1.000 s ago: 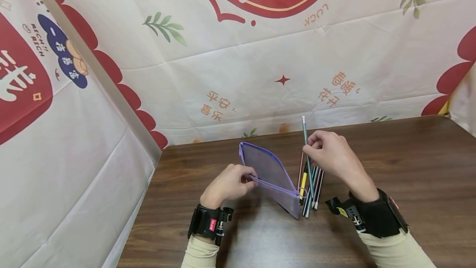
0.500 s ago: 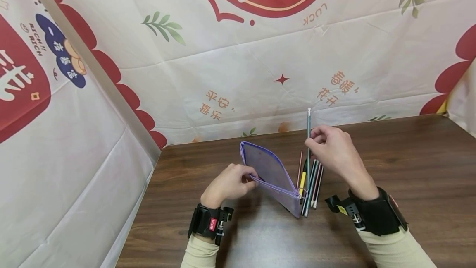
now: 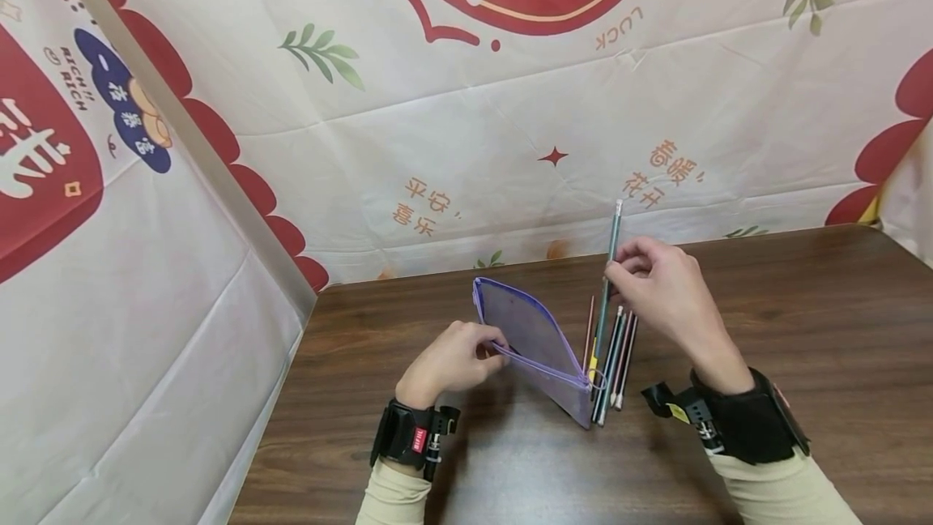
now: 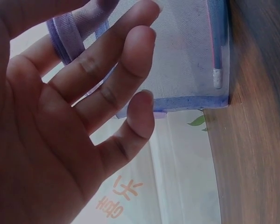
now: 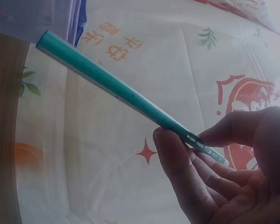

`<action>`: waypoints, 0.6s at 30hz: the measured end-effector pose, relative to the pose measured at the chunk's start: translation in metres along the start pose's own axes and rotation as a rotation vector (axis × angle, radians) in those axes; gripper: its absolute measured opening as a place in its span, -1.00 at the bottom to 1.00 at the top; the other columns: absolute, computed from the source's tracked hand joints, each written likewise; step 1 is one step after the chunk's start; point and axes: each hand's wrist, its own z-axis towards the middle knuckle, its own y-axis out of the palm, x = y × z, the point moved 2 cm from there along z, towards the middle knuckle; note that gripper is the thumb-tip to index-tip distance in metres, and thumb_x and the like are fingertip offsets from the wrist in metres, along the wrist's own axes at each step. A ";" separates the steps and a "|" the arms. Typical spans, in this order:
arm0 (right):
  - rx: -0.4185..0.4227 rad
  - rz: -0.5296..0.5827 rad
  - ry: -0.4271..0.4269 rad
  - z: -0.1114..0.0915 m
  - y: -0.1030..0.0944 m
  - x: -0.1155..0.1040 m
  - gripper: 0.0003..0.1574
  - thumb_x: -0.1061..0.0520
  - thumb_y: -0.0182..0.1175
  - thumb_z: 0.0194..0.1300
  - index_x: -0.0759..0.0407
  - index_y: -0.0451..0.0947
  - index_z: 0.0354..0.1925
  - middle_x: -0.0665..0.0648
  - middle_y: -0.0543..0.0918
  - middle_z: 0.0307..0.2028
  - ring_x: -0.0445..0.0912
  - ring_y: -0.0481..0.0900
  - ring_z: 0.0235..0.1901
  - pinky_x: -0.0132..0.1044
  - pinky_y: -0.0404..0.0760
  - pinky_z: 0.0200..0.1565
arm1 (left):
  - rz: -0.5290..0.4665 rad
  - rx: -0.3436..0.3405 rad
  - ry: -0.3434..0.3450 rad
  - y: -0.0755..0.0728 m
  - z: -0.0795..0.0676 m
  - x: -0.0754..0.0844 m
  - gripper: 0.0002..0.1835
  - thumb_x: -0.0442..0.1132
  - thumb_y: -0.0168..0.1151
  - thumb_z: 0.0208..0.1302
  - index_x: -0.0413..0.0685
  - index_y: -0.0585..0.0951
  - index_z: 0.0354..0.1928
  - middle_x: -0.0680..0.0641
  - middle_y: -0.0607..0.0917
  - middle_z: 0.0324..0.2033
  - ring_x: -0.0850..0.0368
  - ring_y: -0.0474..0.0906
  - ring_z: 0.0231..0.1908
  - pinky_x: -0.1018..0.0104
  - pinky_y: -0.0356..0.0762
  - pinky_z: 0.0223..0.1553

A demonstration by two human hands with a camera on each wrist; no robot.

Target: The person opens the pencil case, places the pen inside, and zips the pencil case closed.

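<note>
My left hand (image 3: 453, 356) pinches the rim of a purple mesh zip pouch (image 3: 548, 389), which stands with its mouth spread. In the left wrist view, thumb side fingers grip the pouch's zip edge, and a pencil (image 4: 217, 60) with a pale end shows against the mesh (image 4: 177, 56). Raised above the table, a teal pencil (image 3: 615, 235) is pinched between thumb and fingers of my right hand (image 3: 665, 288). It leans slightly, white end up. The right wrist view shows this pencil (image 5: 107, 81) with its flat lower end near the pouch (image 5: 51, 16).
Several pencils (image 3: 624, 363) lie side by side just right of the pouch, along with a yellow-marked pen (image 3: 594, 364). The wooden table (image 3: 802, 330) ends at a white printed cloth (image 3: 496, 136) behind, and another cloth panel (image 3: 182, 306) stands at the left.
The right hand has moved up and a little to the right, lifting the teal pencil, which now leans the other way. The left hand and pouch stay nearly still.
</note>
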 end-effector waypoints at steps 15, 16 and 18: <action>0.023 0.057 -0.019 -0.002 -0.004 -0.001 -0.76 0.13 0.05 0.31 0.31 0.48 -0.20 0.28 0.74 -0.37 -0.25 0.66 -0.55 -0.38 0.64 -0.54 | 0.001 0.008 0.011 0.001 0.000 0.001 -0.92 -0.21 0.25 0.15 0.01 0.69 -0.34 0.15 0.66 -0.51 0.39 0.51 -0.48 0.50 0.49 -0.43; 0.024 0.057 -0.021 -0.002 -0.004 -0.001 -0.76 0.13 0.05 0.31 0.31 0.48 -0.20 0.28 0.74 -0.36 -0.25 0.66 -0.55 -0.38 0.64 -0.54 | 0.001 0.008 0.010 0.001 0.000 0.001 -0.92 -0.21 0.25 0.15 0.01 0.69 -0.34 0.15 0.67 -0.51 0.38 0.51 -0.48 0.50 0.49 -0.43; 0.025 0.060 -0.023 -0.002 -0.004 -0.001 -0.76 0.13 0.04 0.31 0.31 0.48 -0.20 0.29 0.74 -0.36 -0.26 0.66 -0.55 -0.39 0.64 -0.54 | -0.001 0.005 0.008 0.001 0.000 0.001 -0.92 -0.21 0.25 0.15 0.02 0.69 -0.34 0.15 0.66 -0.50 0.38 0.51 -0.47 0.50 0.49 -0.43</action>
